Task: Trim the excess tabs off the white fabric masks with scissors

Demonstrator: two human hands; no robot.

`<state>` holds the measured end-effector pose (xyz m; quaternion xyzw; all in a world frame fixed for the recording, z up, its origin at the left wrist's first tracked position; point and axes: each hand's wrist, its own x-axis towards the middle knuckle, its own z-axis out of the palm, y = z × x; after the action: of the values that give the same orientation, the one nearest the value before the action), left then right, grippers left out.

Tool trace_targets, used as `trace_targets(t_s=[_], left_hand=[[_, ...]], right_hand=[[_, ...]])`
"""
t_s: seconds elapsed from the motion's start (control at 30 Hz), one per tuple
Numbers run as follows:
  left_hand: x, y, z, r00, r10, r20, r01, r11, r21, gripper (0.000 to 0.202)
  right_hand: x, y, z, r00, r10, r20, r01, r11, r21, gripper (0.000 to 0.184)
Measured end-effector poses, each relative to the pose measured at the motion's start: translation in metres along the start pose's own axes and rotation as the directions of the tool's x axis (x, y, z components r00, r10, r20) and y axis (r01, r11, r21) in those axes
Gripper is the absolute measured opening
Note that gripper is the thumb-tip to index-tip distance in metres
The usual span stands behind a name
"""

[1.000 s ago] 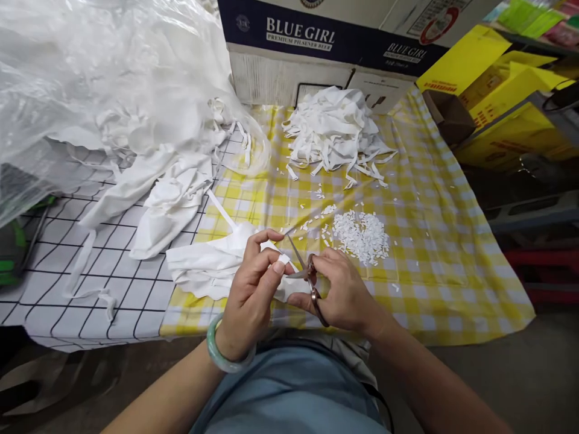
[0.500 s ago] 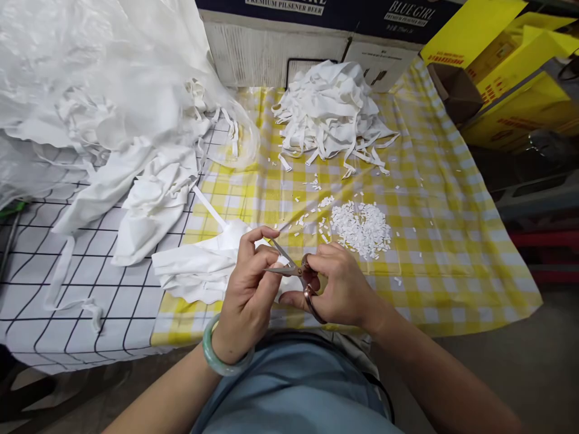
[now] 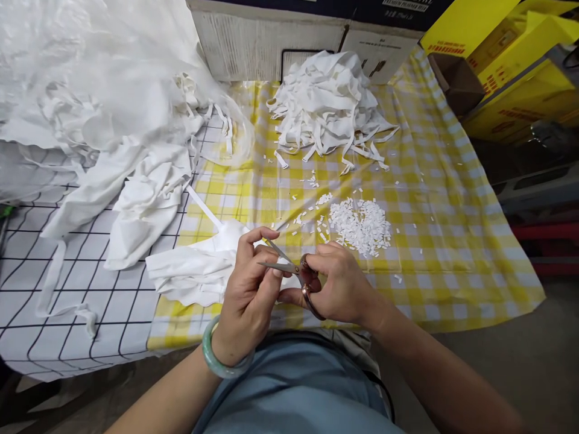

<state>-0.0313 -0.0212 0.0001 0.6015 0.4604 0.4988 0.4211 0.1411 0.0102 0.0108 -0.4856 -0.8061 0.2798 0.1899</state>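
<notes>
My right hand (image 3: 337,282) grips a pair of scissors (image 3: 296,269) by its bronze-coloured handles, with the blades parted and pointing left. At the blades, my left hand (image 3: 253,286) is closed in a pinch on a white garment (image 3: 192,268) with a thin strap. Most of the gripped part is hidden behind the fingers. The garment's body lies on the table to the left of that hand. Just beyond the scissors is a heap of small white snippets (image 3: 362,226), with more bits scattered around it.
A pile of white strapped garments (image 3: 328,108) lies at the back, before a beer carton (image 3: 266,45). To the left, more white garments (image 3: 147,208) spill from a clear plastic bag (image 3: 113,54). Yellow boxes (image 3: 527,102) stand at the far right. A yellow checked cloth (image 3: 452,259) covers the table.
The scissors have shifted slightly left over my left fingers, blades still parted. The small white piece visible between the blades earlier is now mostly out of sight. My head view has moved slightly.
</notes>
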Motion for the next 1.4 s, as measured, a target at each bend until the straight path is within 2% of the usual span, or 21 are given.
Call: trace_targets(t_s=[0.17, 0.33, 0.47, 0.53, 0.57, 0.6, 0.67, 0.7, 0.73, 0.8, 0.83, 0.87, 0.9, 0.97, 1.03, 1.1, 1.17, 1.23, 1.3, 1.33, 1.4], left_hand=[[0.009, 0.004, 0.009, 0.998, 0.031, 0.046, -0.034, 0.997, 0.067, 0.021], [0.032, 0.000, 0.033, 0.990, 0.033, 0.140, -0.045, 0.996, 0.079, 0.025], [0.049, -0.013, 0.057, 0.978, 0.034, 0.207, -0.052, 0.995, 0.080, 0.025], [0.050, -0.014, 0.061, 0.978, 0.028, 0.208, -0.046, 0.995, 0.085, 0.026], [0.048, -0.012, 0.059, 0.969, 0.027, 0.247, -0.052, 0.994, 0.095, 0.025], [0.044, -0.009, 0.054, 0.943, 0.028, 0.330, -0.068, 0.992, 0.109, 0.024], [0.037, 0.001, 0.033, 0.839, 0.021, 0.544, -0.122, 0.981, 0.149, 0.019], [0.036, 0.005, 0.019, 0.796, 0.007, 0.605, -0.147, 0.972, 0.181, 0.014], [0.036, 0.007, 0.002, 0.792, -0.005, 0.610, -0.171, 0.958, 0.231, 0.011], [0.046, 0.003, -0.036, 0.881, -0.013, 0.474, -0.211, 0.885, 0.416, 0.015], [0.054, -0.004, -0.055, 0.922, 0.002, 0.387, -0.223, 0.820, 0.527, 0.019], [0.064, -0.013, -0.073, 0.940, 0.006, 0.342, -0.238, 0.730, 0.641, 0.022], [0.074, -0.023, -0.088, 0.939, -0.005, 0.343, -0.255, 0.659, 0.708, 0.026], [0.091, -0.043, -0.108, 0.917, -0.037, 0.397, -0.296, 0.605, 0.739, 0.025], [0.100, -0.052, -0.113, 0.893, -0.055, 0.447, -0.317, 0.629, 0.710, 0.018], [0.100, -0.044, -0.108, 0.889, -0.055, 0.455, -0.313, 0.652, 0.690, 0.019], [0.096, -0.022, -0.101, 0.901, -0.059, 0.429, -0.282, 0.673, 0.684, 0.022], [0.091, 0.005, -0.101, 0.912, -0.110, 0.395, -0.201, 0.720, 0.664, 0.024], [0.086, 0.030, -0.109, 0.891, -0.244, 0.383, -0.065, 0.766, 0.639, 0.025], [0.084, 0.038, -0.115, 0.859, -0.330, 0.392, 0.014, 0.780, 0.626, 0.026], [0.077, 0.048, -0.127, 0.766, -0.466, 0.442, 0.160, 0.805, 0.572, 0.029]], right_hand=[[-0.007, 0.010, -0.004, 0.998, 0.049, -0.031, -0.050, 0.999, -0.015, 0.053], [-0.021, 0.029, -0.014, 0.974, 0.219, -0.057, -0.221, 0.974, -0.043, 0.055], [-0.029, 0.048, -0.023, 0.898, 0.438, -0.042, -0.437, 0.899, 0.036, 0.055], [-0.032, 0.057, -0.028, 0.846, 0.526, -0.082, -0.519, 0.849, 0.098, 0.057], [-0.033, 0.061, -0.031, 0.828, 0.549, -0.116, -0.537, 0.835, 0.119, 0.056], [-0.034, 0.064, -0.034, 0.816, 0.558, -0.152, -0.544, 0.829, 0.127, 0.055], [-0.036, 0.068, -0.038, 0.813, 0.545, -0.202, -0.535, 0.838, 0.107, 0.050], [-0.037, 0.070, -0.040, 0.823, 0.530, -0.205, -0.524, 0.847, 0.086, 0.047], [-0.037, 0.070, -0.040, 0.835, 0.514, -0.197, -0.512, 0.857, 0.066, 0.045], [-0.034, 0.069, -0.041, 0.852, 0.493, -0.178, -0.495, 0.868, 0.039, 0.042], [-0.032, 0.067, -0.040, 0.855, 0.488, -0.177, -0.490, 0.871, 0.034, 0.041], [-0.028, 0.064, -0.039, 0.855, 0.486, -0.182, -0.488, 0.872, 0.034, 0.040], [-0.024, 0.059, -0.038, 0.854, 0.484, -0.192, -0.485, 0.873, 0.043, 0.040], [-0.013, 0.047, -0.032, 0.854, 0.476, -0.209, -0.469, 0.879, 0.088, 0.038], [0.002, 0.029, -0.021, 0.870, 0.445, -0.211, -0.412, 0.892, 0.185, 0.036], [0.019, 0.008, 0.000, 0.899, 0.372, -0.230, -0.294, 0.903, 0.312, 0.037], [0.039, -0.013, 0.026, 0.929, 0.261, -0.264, -0.131, 0.896, 0.424, 0.037], [0.056, -0.031, 0.049, 0.947, 0.180, -0.266, -0.013, 0.848, 0.530, 0.027], [0.069, -0.042, 0.060, 0.961, 0.193, -0.198, 0.001, 0.715, 0.699, 0.019], [0.074, -0.044, 0.060, 0.968, 0.216, -0.130, -0.033, 0.619, 0.785, 0.018], [0.079, -0.045, 0.051, 0.972, 0.233, 0.040, -0.140, 0.428, 0.893, 0.021]])
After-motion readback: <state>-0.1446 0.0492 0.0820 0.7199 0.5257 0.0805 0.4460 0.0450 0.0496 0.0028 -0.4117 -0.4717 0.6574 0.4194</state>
